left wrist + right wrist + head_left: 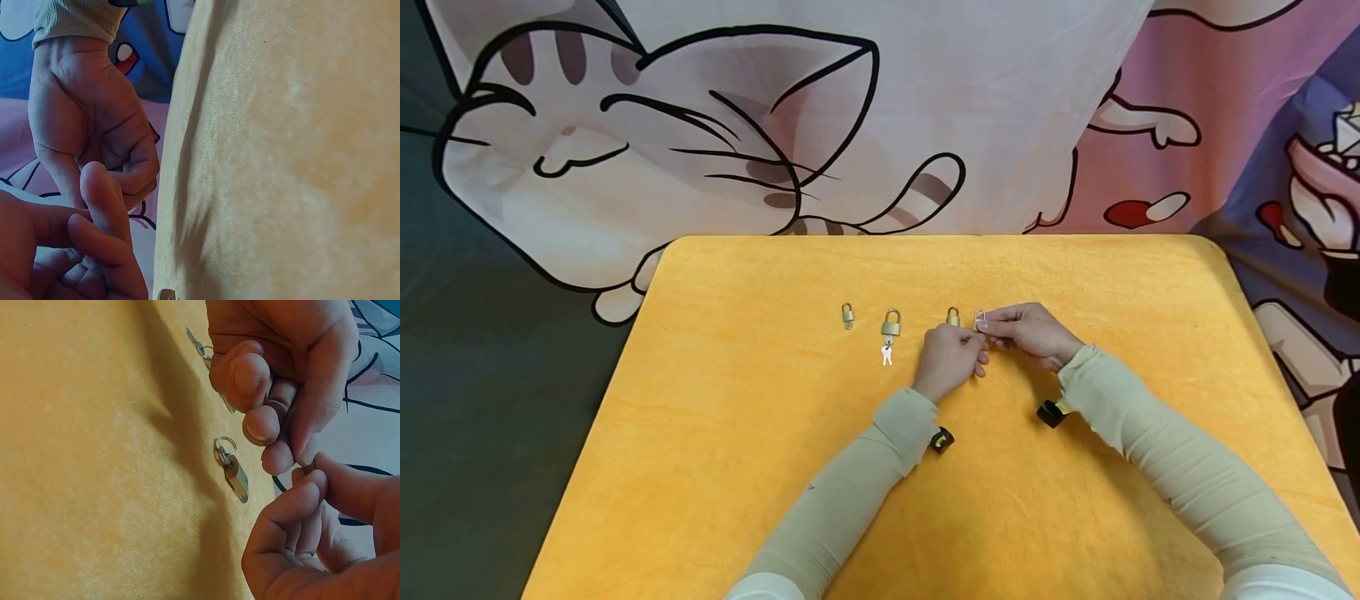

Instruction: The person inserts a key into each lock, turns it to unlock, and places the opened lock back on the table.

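My right hand pinches a small padlock between thumb and fingertips, its pale shackle pointing up. Against the lower end of that padlock, the thumb and fingertips of my left hand pinch a small piece that the fingers mostly hide; I cannot tell its kind. The two hands meet fingertip to fingertip in the right wrist view, with a dark sliver showing between them. Just behind the left hand stands a brass padlock, partly covered in the head view; a brass padlock with a ring shows in the right wrist view.
Farther left on the yellow table lie a small brass padlock and a larger brass padlock with keys hanging toward me. A cartoon-printed cloth hangs behind the table's far edge.
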Demonstrator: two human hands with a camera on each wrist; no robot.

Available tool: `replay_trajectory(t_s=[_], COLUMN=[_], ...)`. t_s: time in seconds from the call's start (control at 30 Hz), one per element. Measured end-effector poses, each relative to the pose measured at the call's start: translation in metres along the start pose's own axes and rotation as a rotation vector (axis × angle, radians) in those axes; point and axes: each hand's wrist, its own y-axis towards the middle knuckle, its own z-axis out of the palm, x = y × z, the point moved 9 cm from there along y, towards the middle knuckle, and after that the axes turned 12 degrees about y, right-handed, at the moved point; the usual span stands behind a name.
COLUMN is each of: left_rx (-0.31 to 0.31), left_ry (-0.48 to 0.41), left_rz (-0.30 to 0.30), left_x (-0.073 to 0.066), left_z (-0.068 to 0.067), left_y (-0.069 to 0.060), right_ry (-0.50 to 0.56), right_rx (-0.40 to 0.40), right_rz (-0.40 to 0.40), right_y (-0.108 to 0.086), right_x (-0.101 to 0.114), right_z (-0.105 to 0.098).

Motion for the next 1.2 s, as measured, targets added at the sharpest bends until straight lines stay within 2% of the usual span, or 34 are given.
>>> replay_trajectory(t_s=[0.33,0.63,0.87,1.0,1.2], left_rx=[-0.015,-0.057,-0.071,-0.068,-0.028], left_ry=[0.029,0.178,0.219,0.216,0.202], left_rz=[-0.002,0.068,0.076,0.056,0.023], left_x=[-0.004,-0.013,-0.015,-0.014,-0.010], left_z=[0.000,-0.001,0.000,0.000,0.005], left_y=[0.000,-0.004,-0.003,-0.003,-0.002], right_ry=[-0.039,-0.050,-0.037,-0.013,0.033], right_rx=[-0.021,-0.032,-0.036,-0.038,-0.032], right_rz=[0.003,0.007,0.005,0.012,0.026], right_y=[-0.003,-0.004,-0.005,-0.006,-0.008], right_x=[0.002,0.002,0.001,0.001,-0.001], right_z=[-0.002,-0.003,-0.004,-0.004,-0.005])
